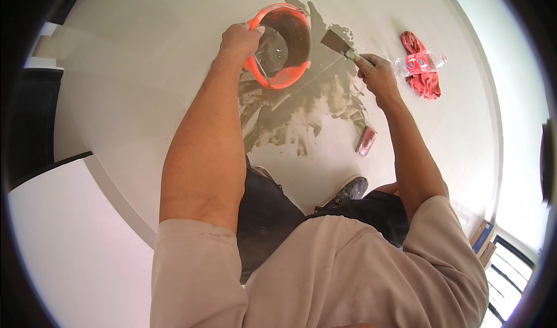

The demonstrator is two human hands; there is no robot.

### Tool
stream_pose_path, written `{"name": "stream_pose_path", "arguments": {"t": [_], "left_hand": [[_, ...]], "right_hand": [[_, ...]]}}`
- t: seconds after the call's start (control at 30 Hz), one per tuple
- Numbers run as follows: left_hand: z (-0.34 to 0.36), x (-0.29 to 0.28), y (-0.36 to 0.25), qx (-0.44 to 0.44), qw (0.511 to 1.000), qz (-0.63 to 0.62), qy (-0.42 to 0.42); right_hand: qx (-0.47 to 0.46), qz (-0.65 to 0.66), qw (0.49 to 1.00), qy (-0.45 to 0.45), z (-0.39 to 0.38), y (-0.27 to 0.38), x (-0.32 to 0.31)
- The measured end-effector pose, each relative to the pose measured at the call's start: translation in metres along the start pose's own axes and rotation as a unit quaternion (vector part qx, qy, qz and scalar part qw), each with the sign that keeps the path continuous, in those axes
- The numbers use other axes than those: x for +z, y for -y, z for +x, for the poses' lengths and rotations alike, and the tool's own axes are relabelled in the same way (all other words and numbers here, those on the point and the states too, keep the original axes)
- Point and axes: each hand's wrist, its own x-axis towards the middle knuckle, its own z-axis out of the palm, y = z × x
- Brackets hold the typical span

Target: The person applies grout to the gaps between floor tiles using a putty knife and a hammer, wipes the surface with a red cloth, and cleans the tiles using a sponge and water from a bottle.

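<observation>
My left hand [240, 41] grips the rim of an orange bucket [288, 77] on its left side, and the bucket is tilted so its inside shows. Grey, wet-looking residue coats the inner wall and bottom. In my right hand [380, 78] is a putty knife [338, 42], held by its handle with the blade pointing up and left, toward the bucket. Grey paste clings to the knife near the handle. Below and around the bucket, a wet grey slurry [290, 119] is smeared unevenly over the pale floor.
A small pink-red block [366, 140] lies at the slurry's right edge. Farther right, a clear plastic bottle [422, 63] with a red label rests on a crumpled red cloth [426, 87]. My shoe [346, 193] is just below the slurry. Boxes [482, 238] stand at the lower right.
</observation>
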Motion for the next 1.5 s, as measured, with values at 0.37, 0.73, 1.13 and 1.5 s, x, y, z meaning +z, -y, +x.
{"name": "stream_pose_path", "arguments": {"t": [0.37, 0.73, 1.13, 1.5], "left_hand": [[-0.018, 0.058, -0.048, 0.058, 0.997, 0.041, -0.027], [-0.009, 0.095, -0.056, 0.113, 0.984, 0.100, -0.097], [-0.009, 0.115, -0.056, 0.204, 0.946, 0.161, -0.196], [-0.025, 0.108, -0.070, 0.161, 0.966, 0.147, -0.139]], "right_hand": [[0.110, 0.117, 0.987, -0.026, -0.049, -0.080, -0.020], [0.086, 0.102, 0.990, -0.036, -0.045, -0.101, -0.032], [0.063, 0.108, 0.992, -0.036, -0.041, -0.095, -0.027], [0.027, 0.075, 0.996, -0.041, -0.036, -0.095, -0.018]]}}
